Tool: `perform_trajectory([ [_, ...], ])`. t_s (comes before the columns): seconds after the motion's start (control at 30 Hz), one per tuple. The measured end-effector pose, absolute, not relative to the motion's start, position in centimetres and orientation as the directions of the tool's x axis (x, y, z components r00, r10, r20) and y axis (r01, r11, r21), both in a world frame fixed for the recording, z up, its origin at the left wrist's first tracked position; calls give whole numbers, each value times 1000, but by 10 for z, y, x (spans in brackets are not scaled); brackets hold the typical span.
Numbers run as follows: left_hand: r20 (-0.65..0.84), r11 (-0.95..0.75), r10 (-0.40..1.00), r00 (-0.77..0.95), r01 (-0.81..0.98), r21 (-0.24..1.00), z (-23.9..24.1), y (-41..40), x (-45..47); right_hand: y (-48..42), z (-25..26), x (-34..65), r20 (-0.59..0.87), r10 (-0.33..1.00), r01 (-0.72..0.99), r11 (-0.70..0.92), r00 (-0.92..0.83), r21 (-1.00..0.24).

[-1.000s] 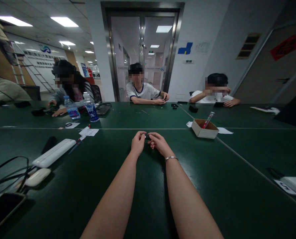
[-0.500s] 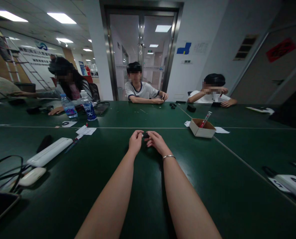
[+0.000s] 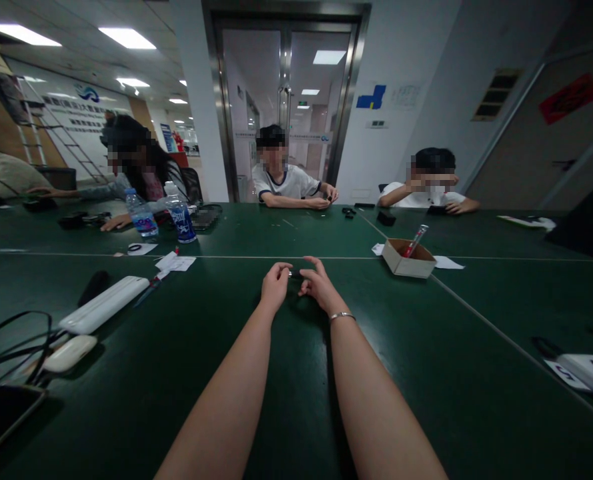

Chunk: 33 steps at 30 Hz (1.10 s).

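Above the dark green table (image 3: 296,373), my left hand (image 3: 275,285) is closed, its thumb and fingertips pinching a small black object (image 3: 294,273). The piece has a shiny, pale end on the left; it is too small for me to name its kind. At its other end is my right hand (image 3: 321,287), with a silver bracelet (image 3: 342,315) on the wrist. The right index finger is raised and apart from the others. Another fingertip lies at the black end, while the lower fingers are curled loosely; whether they press on the piece is hard to see.
A small open box (image 3: 409,268) holding a red-and-clear tube (image 3: 416,241) stands to the right. Two bottles (image 3: 180,217), paper slips (image 3: 176,261), a white power bank (image 3: 105,305), cables and a phone (image 3: 6,423) lie left. Several people sit across the table.
My right index finger has lifted off the black piece and the right hand has loosened. The left hand keeps its pinch. The whole view has shifted slightly.
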State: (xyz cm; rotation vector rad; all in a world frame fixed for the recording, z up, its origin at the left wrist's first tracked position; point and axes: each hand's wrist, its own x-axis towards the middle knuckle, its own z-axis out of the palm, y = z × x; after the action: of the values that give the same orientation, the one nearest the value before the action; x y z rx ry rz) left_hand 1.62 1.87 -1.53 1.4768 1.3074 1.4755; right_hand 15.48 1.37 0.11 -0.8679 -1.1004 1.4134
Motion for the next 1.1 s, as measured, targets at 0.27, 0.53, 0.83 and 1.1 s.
perform_trajectory([
  [0.27,316,-292,941,-120,184,939,-15,18,15,14,-1,155,95,986,-312,48,-135,-949],
  [0.53,298,-273,946,-127,183,944,-17,19,16,13,1,154,97,979,-301,39,-180,-953],
  [0.83,309,-287,944,-118,171,943,-18,20,15,14,0,154,78,979,-282,23,-186,-959],
  [1.1,303,-273,943,-137,202,941,-17,19,15,15,1,154,63,983,-275,13,-175,-961],
])
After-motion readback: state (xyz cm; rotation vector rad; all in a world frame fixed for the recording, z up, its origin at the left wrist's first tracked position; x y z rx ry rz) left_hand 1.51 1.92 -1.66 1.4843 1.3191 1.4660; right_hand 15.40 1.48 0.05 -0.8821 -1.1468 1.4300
